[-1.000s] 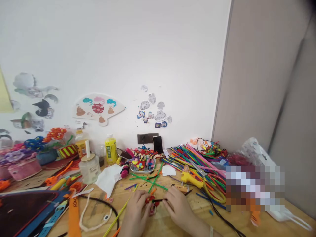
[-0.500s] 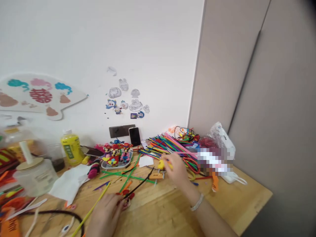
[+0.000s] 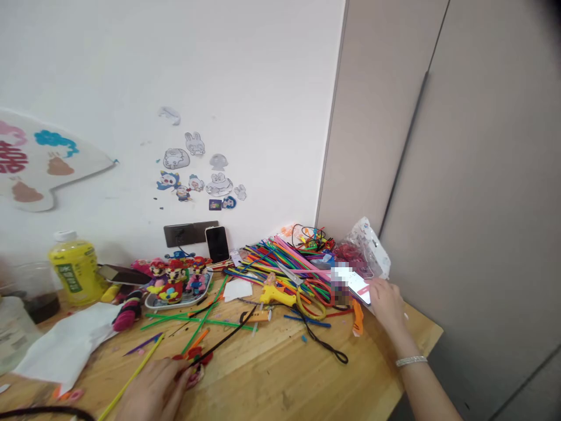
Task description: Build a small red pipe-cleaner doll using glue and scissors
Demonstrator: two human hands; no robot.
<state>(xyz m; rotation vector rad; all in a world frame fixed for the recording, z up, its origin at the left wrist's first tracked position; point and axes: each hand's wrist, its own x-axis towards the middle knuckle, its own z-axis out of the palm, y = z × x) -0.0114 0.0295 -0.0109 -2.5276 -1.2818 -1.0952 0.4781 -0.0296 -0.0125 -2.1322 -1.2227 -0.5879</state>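
Note:
At the front left, my left hand (image 3: 153,386) is closed on a small red pipe-cleaner figure (image 3: 195,374), partly hidden by the fingers. A thin black pipe cleaner (image 3: 228,339) slants up and right from it. My right hand (image 3: 385,304) is at the table's right side, with its fingers round the near end of a phone (image 3: 357,283) whose screen is lit and partly blurred out. Left of the phone lies a yellow glue gun (image 3: 278,295), its dark cord looping toward the front. Scissors (image 3: 291,275) with red and yellow handles rest on the pipe-cleaner pile.
Coloured pipe cleaners (image 3: 272,254) are heaped at the back. A tray (image 3: 153,304) bears several small figures. An orange utility knife (image 3: 258,316), white paper (image 3: 72,342) and a yellow bottle (image 3: 76,272) also lie or stand about. A plastic bag (image 3: 372,245) is by the cabinet.
My right hand has let go of the glue gun and moved right to the phone. The view has turned right. My left hand still holds the red figure.

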